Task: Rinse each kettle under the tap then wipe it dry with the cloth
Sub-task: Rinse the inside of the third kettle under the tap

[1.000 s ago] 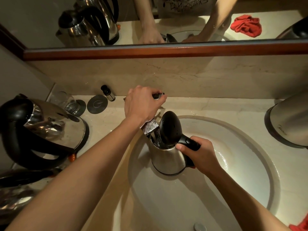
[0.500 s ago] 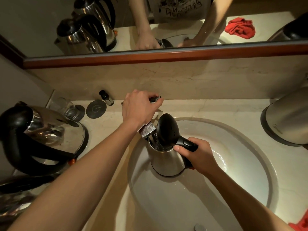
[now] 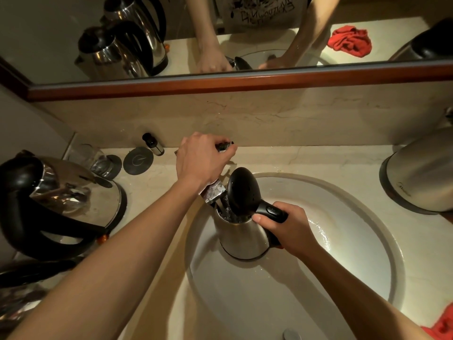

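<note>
surface: marble vanity counter (image 3: 306,158) under mirror (image 3: 61,45) | steel kettle (image 3: 241,235) upright in oval basin (image 3: 367,241), lid up, under tap spout (image 3: 213,191) | right hand (image 3: 293,231) clamped on kettle handle | left hand (image 3: 201,160) closed on tap lever | red cloth (image 3: 441,323) at counter's front-right edge | basin's right half open

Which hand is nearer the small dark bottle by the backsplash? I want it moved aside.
Left. The left hand rests on the tap, just right of the small dark bottle. The right hand grips the kettle handle over the basin, farther away.
</note>
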{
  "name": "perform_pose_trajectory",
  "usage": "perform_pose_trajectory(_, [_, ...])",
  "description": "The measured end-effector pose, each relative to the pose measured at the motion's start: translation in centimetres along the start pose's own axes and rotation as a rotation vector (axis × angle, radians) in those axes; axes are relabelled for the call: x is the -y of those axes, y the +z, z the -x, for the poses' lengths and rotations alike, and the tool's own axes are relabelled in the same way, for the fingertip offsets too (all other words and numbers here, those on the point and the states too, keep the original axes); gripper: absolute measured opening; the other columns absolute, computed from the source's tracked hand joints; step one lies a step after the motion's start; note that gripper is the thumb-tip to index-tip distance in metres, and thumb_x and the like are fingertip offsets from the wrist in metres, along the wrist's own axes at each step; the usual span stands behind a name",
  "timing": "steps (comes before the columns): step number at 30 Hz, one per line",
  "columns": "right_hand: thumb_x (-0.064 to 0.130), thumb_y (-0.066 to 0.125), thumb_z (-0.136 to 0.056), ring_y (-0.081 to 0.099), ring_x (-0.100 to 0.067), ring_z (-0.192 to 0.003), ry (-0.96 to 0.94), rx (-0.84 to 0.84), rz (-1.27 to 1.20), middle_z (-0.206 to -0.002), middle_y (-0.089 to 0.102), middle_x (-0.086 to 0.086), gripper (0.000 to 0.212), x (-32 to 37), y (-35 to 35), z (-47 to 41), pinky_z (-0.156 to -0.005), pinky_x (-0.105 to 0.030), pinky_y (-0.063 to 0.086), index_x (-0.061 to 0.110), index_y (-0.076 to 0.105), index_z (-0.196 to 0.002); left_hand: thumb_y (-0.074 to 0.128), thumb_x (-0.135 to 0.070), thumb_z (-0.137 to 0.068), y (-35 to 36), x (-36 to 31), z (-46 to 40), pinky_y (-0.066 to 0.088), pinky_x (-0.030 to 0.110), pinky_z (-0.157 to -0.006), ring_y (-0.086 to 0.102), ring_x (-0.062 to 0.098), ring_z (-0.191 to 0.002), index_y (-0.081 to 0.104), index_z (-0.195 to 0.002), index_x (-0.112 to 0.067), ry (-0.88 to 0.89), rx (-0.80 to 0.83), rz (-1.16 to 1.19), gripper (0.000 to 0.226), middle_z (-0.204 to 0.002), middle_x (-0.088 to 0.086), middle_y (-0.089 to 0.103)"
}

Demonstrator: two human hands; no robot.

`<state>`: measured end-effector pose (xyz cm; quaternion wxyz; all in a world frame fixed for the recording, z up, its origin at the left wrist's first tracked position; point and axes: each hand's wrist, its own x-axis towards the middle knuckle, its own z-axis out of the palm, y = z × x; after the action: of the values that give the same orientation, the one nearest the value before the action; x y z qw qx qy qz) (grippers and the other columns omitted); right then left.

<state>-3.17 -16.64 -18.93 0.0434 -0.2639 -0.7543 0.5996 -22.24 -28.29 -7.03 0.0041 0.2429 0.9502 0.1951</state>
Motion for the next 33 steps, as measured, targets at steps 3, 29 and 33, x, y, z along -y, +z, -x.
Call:
perform_pose_trajectory(3, [0.027,0.088,-0.081,0.05,-0.014,-0.052,0.005,0.002,-0.005,-0.053,0.05,-0.004,0.042,0.0,0.0,0.0,-0.053,-0.029,0.041,0.003,0.058,-0.063,0.054,-0.057,-0.092,-0.2,-0.1,0.1,0.042,0.037,-0.091,0.057,0.023,-0.106,0.073,-0.115,-0.033,0.0,0.0,0.002,0.038,-0.104,0.001,0.074])
perform_pose_trajectory(29, [0.031,0.089,-0.08,0.052,-0.016,-0.053,-0.048,-0.02,0.07,-0.06,0.057,-0.011,0.037,-0.6,0.0,0.2,-0.054,-0.018,0.04,0.007,0.064,-0.065,0.053,-0.058,-0.092,0.2,0.2,-0.2,0.043,0.038,-0.094,0.057,0.021,-0.107,0.073,-0.115,-0.033,0.013,0.001,-0.003,0.039,-0.103,-0.001,0.074])
perform_pose_trajectory(33, [0.029,0.089,-0.08,0.051,-0.012,-0.053,-0.053,-0.022,0.07,-0.059,0.057,-0.009,0.035,-0.6,0.1,0.3,-0.054,-0.015,0.039,0.009,0.064,-0.065,0.051,-0.062,-0.09,0.5,0.6,-0.3,0.046,0.038,-0.09,0.058,0.022,-0.106,0.073,-0.114,-0.036,-0.004,0.003,-0.001,0.042,-0.103,-0.001,0.074])
